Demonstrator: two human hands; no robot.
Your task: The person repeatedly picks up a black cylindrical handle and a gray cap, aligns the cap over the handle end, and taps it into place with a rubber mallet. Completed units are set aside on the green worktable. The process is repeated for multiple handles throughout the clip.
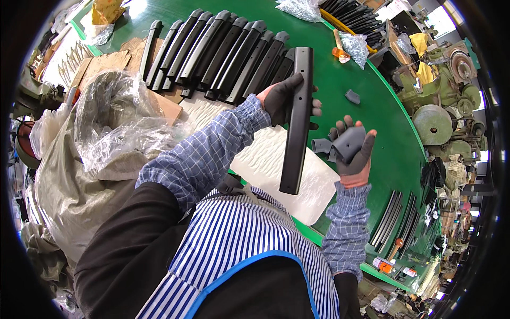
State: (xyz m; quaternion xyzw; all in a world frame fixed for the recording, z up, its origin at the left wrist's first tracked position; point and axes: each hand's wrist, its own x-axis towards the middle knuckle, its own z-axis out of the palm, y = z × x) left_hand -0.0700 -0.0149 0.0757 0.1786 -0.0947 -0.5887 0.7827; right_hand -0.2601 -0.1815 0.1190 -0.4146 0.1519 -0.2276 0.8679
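Observation:
A long black bar [298, 127] with small holes along its face stands nearly upright in view, gripped by my gloved left hand [277, 103] around its upper half. My right hand [355, 167], in a fingertip-less dark glove, holds a grey plastic end cap [349, 144] against its palm and fingers. Just left of it, loose grey caps [320, 145] lie on the green table [388, 138]. One more cap [352, 96] rests farther back. The bar and the cap are apart. Under the bar's lower end is a white foam sheet [319, 194].
Black bars with grey caps [212, 56] lie side by side at the far left. Clear plastic and a sack [101, 138] crowd the left. A hammer [340, 50] and bagged parts [355, 47] sit at the back. Thin dark rods [388, 223] and an orange can [383, 265] are near right.

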